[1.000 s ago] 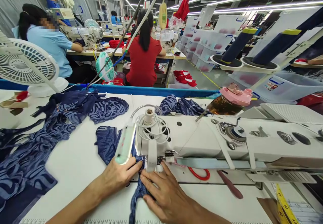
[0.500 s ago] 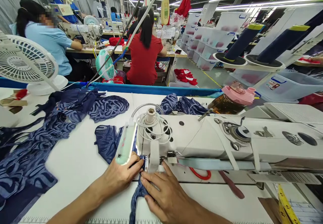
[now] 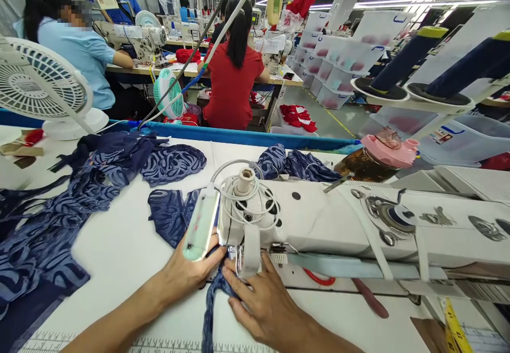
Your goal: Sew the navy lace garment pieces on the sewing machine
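Note:
A narrow piece of navy lace fabric [image 3: 210,310] runs up the white table to the needle area of a white sewing machine [image 3: 314,209]. My left hand [image 3: 185,270] is at the left of the needle, thumb and fingers closed together at the fabric's edge. A pale green lamp [image 3: 201,228] hides part of those fingers. My right hand [image 3: 265,302] lies on the fabric just in front of the presser foot, its fingers stretched and apart. Its farther fingertips are hidden behind the machine head. Behind the lamp lies a patterned navy piece [image 3: 165,215].
Navy lace pieces [image 3: 51,225] are heaped at left, near a white fan [image 3: 43,87]. Thread cones [image 3: 410,58] and a pink-lidded jar [image 3: 370,156] stand behind the machine. A ruler strip [image 3: 159,344] marks the front edge; a yellow tape measure [image 3: 454,326] is at right. Co-workers [image 3: 235,77] sit beyond.
The view has shifted slightly, so the machine appears farther right. My left fingers have spread a little beside the needle. My right hand remains on the fabric.

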